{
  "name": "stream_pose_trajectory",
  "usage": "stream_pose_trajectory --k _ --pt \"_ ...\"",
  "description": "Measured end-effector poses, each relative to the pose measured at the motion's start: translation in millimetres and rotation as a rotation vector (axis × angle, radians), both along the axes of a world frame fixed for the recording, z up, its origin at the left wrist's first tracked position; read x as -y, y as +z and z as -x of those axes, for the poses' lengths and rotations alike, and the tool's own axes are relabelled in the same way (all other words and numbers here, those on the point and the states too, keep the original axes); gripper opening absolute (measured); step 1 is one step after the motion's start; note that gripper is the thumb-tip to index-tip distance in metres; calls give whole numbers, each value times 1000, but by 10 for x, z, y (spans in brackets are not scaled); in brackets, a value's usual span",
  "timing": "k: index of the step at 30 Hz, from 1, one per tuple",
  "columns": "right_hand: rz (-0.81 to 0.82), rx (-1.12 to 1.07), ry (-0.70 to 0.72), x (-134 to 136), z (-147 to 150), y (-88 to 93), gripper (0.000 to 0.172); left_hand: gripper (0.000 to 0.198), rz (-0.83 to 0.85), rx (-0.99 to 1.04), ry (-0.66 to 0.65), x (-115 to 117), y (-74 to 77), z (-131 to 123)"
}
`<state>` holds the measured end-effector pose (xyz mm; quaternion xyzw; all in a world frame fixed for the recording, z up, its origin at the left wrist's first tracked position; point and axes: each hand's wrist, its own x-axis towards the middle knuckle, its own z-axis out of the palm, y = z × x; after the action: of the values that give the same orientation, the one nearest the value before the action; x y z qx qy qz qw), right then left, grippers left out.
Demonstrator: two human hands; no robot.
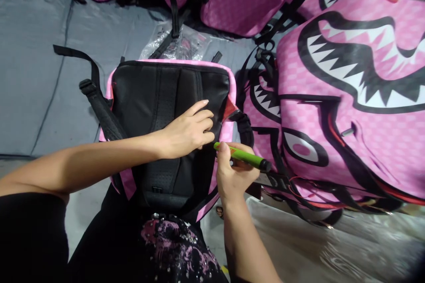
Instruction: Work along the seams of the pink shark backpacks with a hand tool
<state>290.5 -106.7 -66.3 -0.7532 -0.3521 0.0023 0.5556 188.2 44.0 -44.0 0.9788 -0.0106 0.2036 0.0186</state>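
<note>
Bench: at far left we see the grey-covered bench (36, 44), a dark crease running down it.
Left strap: a black strap (113, 121) juts from the backpack's left side, its buckle (88, 87) and loose end pointing away from us.
Left arm: our left forearm (109, 163) enters from the left edge and slants gently up across the strap and the backpack.
Backpack: it lies right before us, black back panel (137, 97) facing up, pink edging around it, the lower end close to our lap.
Left hand: our left hand (191, 130) rests palm down on the panel, index finger stretched forward, the others bent — whether these fingers pinch any fabric, we cannot tell.
Red patch: a red triangle (229, 109) sits on the right edge, above our right hand.
Green tool: a pen-like green stick (244, 155) lies slantwise, one end just beside our left little finger, the black end to the right.
Right hand: our right hand (234, 177) grasps that stick, thumb along its near side, fingers curled behind — the forearm rises steeply from below.
Pink bags: at far right we have a big pink bag (381, 137) with a toothed mouth print.
</note>
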Motion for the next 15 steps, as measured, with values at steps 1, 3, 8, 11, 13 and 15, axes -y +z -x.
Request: stream_pose_trajectory --k 1,3,8,11,13,15 --pt "10 19 1 -3 -2 -1 17 7 0 1 1 0 -5 -1" --pt "26 32 -9 -6 -11 -6 19 7 -2 4 1 1 -14 -7" --pt "139 75 3 11 -77 -27 26 9 -19 10 13 3 -32 -23" --pt "169 114 10 15 -114 -18 27 9 -25 10 12 3 -38 -24" --pt "174 117 26 8 -123 3 27 9 -34 11 13 3 -40 -24" --pt "179 117 23 0 -124 25 27 9 -43 12 16 2 -42 -26"
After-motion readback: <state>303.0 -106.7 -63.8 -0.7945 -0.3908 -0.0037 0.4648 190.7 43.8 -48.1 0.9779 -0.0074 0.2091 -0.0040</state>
